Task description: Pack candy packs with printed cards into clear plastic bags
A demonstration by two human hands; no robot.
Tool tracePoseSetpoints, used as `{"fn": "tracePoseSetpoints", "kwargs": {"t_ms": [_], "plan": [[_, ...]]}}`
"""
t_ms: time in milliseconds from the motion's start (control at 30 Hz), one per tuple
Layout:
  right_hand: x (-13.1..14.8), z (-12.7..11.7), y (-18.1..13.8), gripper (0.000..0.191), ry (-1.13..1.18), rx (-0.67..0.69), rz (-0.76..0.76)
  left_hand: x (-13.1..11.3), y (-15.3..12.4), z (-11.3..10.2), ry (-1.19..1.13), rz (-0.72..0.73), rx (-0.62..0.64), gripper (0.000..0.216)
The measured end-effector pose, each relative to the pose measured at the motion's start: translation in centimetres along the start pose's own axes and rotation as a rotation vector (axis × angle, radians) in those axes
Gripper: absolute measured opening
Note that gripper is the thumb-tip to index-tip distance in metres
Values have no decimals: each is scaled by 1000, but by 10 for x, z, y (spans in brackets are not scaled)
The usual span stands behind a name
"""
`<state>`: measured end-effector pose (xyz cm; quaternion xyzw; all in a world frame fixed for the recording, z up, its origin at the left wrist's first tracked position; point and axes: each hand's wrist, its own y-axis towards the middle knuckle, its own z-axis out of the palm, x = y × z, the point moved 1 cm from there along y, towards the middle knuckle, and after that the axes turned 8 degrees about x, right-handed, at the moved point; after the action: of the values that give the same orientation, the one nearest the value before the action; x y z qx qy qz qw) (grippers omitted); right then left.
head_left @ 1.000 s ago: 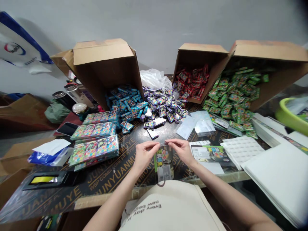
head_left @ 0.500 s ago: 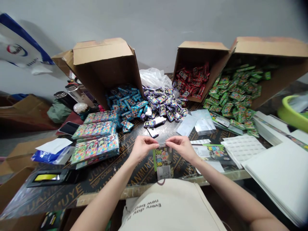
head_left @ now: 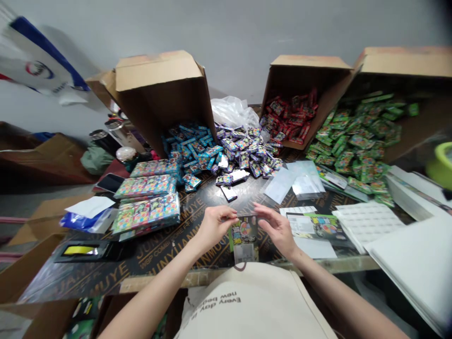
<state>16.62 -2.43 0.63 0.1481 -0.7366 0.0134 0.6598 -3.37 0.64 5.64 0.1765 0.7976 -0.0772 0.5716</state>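
Observation:
Both my hands hold a small clear plastic bag with a printed green card inside [head_left: 243, 238], just above the near table edge. My left hand [head_left: 216, 226] pinches the bag's top left corner. My right hand [head_left: 276, 227] has its fingers closed on the top right edge. In front of them lie loose small boxes: a blue pile [head_left: 190, 150], a purple pile [head_left: 247, 153], red ones [head_left: 291, 115] in a tipped carton and green ones [head_left: 356, 136] spilling from another carton.
Stacks of filled packs [head_left: 148, 202] lie to the left. Empty clear bags [head_left: 296, 181] and printed cards [head_left: 318, 226] lie to the right, beside white sheets [head_left: 416, 263]. A tipped cardboard box [head_left: 162, 94] stands at the back left. A tape dispenser [head_left: 84, 249] lies at the near left.
The view has swung a little to the left. My hands have dropped slightly and come closer together on the top of the bag.

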Motion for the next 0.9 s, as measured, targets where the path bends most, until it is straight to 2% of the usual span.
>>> {"fn": "tracePoseSetpoints", "kwargs": {"t_ms": [33, 100, 167, 200, 233, 300, 367, 433, 500, 567, 633, 700, 767, 833, 900], "plan": [[-7, 3, -6, 46, 43, 37, 55, 2, -2, -2, -12, -13, -28, 5], [-23, 11, -18, 59, 97, 249, 167, 7, -9, -9, -38, -36, -96, 5], [-36, 19, -25, 43, 91, 450, 247, 10, -19, -18, -67, -59, -201, 5], [-40, 21, -24, 34, 79, 465, 261, 11, -26, -23, -81, -70, -280, 6], [-41, 22, -18, 31, 59, 422, 259, 14, -33, -28, -92, -81, -374, 7], [-39, 22, 8, 35, -17, 284, 204, 24, -51, -35, -108, -127, -548, 11], [-36, 25, 48, 41, -170, 249, 98, 40, -74, -37, -127, -234, -636, 20], [-37, 38, 95, 41, -393, 255, -35, 60, -97, -37, -116, -390, -623, 27], [-42, 63, 139, 46, -544, 266, -126, 76, -115, -37, 54, -489, -584, 27], [-49, 97, 174, 58, -588, 306, -145, 82, -124, -40, 316, -485, -571, 24], [-53, 130, 200, 64, -517, 312, -92, 80, -121, -43, 430, -431, -553, 21], [-53, 155, 216, 59, -379, 292, -17, 76, -109, -43, 305, -389, -487, 21], [-50, 166, 221, 47, -272, 271, 28, 73, -93, -41, 34, -391, -387, 25], [-46, 164, 213, 35, -215, 261, 50, 74, -78, -37, -262, -451, -337, 33], [-43, 152, 193, 30, -157, 266, 88, 77, -63, -34, -517, -498, -385, 43]]}}
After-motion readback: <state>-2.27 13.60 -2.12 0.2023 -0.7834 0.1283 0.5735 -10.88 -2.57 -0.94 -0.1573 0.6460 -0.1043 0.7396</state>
